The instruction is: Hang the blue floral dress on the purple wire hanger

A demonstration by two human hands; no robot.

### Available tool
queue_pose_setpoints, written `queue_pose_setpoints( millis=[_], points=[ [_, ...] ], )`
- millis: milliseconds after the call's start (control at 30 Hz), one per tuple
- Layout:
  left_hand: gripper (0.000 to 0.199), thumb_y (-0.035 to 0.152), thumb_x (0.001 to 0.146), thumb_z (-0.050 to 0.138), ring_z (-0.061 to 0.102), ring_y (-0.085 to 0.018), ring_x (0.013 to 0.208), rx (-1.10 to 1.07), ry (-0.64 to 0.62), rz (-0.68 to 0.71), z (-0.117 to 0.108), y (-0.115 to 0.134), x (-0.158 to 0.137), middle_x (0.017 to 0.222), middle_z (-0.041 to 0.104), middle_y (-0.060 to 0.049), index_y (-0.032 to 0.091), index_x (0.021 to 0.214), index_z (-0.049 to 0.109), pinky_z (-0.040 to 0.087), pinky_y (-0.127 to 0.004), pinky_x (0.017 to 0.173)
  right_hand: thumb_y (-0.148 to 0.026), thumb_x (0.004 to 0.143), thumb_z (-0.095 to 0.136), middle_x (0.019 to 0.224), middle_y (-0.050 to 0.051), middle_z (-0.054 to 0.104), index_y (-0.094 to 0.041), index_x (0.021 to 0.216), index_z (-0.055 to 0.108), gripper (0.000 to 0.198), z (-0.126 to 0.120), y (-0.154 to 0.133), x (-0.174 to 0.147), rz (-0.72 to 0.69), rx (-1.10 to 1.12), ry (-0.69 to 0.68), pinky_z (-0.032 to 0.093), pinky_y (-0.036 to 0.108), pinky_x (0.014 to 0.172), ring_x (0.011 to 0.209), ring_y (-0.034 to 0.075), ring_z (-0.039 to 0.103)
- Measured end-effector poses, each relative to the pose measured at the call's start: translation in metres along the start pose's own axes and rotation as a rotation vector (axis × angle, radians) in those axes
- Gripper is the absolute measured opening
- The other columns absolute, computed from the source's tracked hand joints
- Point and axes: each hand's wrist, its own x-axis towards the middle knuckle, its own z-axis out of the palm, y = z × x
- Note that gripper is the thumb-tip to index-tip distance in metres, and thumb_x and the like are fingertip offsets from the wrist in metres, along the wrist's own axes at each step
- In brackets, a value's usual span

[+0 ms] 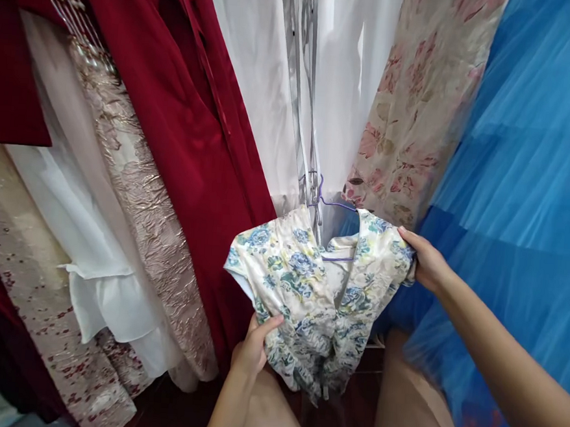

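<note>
A: The left hand (250,351) was low, fingers closed on a bunch of the floral dress (318,294), thumb over the front of the fabric just above its knuckles.

B: And the right hand (421,259) sat higher, off to the far side, curled round the dress's shoulder edge. So the garment was stretched between the two hands, held up in front of the person's knees.

A: It was on a purple hanger (332,204), the hook rising just beyond the right hand's fingertips, close against the metal rail upright (304,111). I couldn't tell whether the hook was caught on anything.

B: What made for a good hold there, I'd judge, was keeping the right hand on the shoulder seam so the hanger stayed level inside the neckline. The left hand's bunch looked tight; a looser grip would crease the satin less.

A: Crowded spot too. A dark red gown (184,122) hung just to the outer side of the left hand, and blue tulle (527,159) pressed in behind the right forearm.

B: Right, so the risk I saw was the hook snagging that tulle or the pale floral dress (420,99) above the right hand.
</note>
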Motion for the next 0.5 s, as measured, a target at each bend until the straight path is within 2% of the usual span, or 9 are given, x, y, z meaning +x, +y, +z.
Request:
queue_pose_setpoints(
  millis=[67,167,233,267,300,367,433,500],
  points=[
    [0.051,0.021,0.060,0.083,0.072,-0.027,0.092,0.085,0.061,0.005,-0.006,-0.012,-0.003,0.096,0.076,-0.008,0.017,0.109,0.068,0.056,-0.035,0.083,-0.054,0.084,0.065,0.101,0.008,0.078,-0.022,0.104,0.072,0.038,-0.009,0.008,-0.006,-0.130,-0.207,0.000,0.058,0.041,0.087,0.102,0.031,0.071],
    [0.040,0.022,0.068,0.075,0.070,-0.024,0.099,0.083,0.131,0.062,-0.012,-0.031,-0.007,0.098,0.076,-0.005,0.018,0.108,0.069,0.053,-0.030,0.087,-0.057,0.083,0.066,0.134,0.013,0.063,-0.022,0.134,0.057,0.062,-0.012,0.032,-0.027,-0.487,-0.669,0.131,0.040,0.053,0.110,0.128,0.036,0.053],
    [0.040,0.025,0.071,0.073,0.068,-0.025,0.105,0.050,0.161,0.112,-0.015,-0.041,-0.011,0.101,0.075,-0.005,0.017,0.110,0.070,0.052,-0.029,0.089,-0.055,0.075,0.074,0.149,0.020,0.045,-0.016,0.146,0.040,0.088,-0.005,0.060,-0.054,-0.650,-0.884,0.252,0.028,0.059,0.116,0.140,0.040,0.038],
    [0.041,0.026,0.071,0.073,0.067,-0.026,0.107,0.028,0.184,0.129,-0.016,-0.045,-0.013,0.101,0.075,-0.006,0.016,0.111,0.070,0.052,-0.030,0.089,-0.053,0.078,0.072,0.150,0.022,0.041,-0.015,0.147,0.037,0.086,0.002,0.077,-0.071,-0.668,-0.887,0.325,0.028,0.059,0.116,0.141,0.039,0.035],
    [0.042,0.027,0.071,0.073,0.068,-0.026,0.106,0.003,0.214,0.139,-0.016,-0.047,-0.016,0.100,0.075,-0.006,0.015,0.111,0.069,0.053,-0.030,0.088,-0.049,0.083,0.069,0.144,0.020,0.046,-0.016,0.144,0.041,0.074,0.010,0.095,-0.088,-0.646,-0.844,0.378,0.032,0.058,0.113,0.137,0.037,0.040],
    [0.043,0.026,0.070,0.072,0.069,-0.027,0.103,-0.032,0.267,0.136,-0.014,-0.046,-0.022,0.098,0.076,-0.006,0.015,0.111,0.069,0.054,-0.031,0.086,-0.043,0.086,0.065,0.121,0.015,0.059,-0.020,0.119,0.058,0.041,0.032,0.129,-0.123,-0.567,-0.733,0.368,0.041,0.054,0.104,0.119,0.034,0.053],
    [0.040,0.024,0.069,0.070,0.070,-0.027,0.099,-0.037,0.295,0.116,-0.009,-0.041,-0.029,0.096,0.076,-0.005,0.016,0.109,0.069,0.055,-0.031,0.085,-0.040,0.086,0.065,0.100,0.008,0.064,-0.025,0.096,0.063,0.017,0.053,0.153,-0.148,-0.389,-0.600,0.245,0.046,0.049,0.093,0.100,0.031,0.061],
    [0.036,0.023,0.071,0.070,0.071,-0.026,0.098,-0.040,0.286,0.080,-0.003,-0.033,-0.037,0.094,0.076,-0.005,0.017,0.107,0.069,0.055,-0.032,0.086,-0.040,0.086,0.066,0.084,0.002,0.066,-0.030,0.090,0.065,0.010,0.072,0.163,-0.159,-0.224,-0.504,0.090,0.048,0.045,0.083,0.085,0.030,0.062]
  ],
)
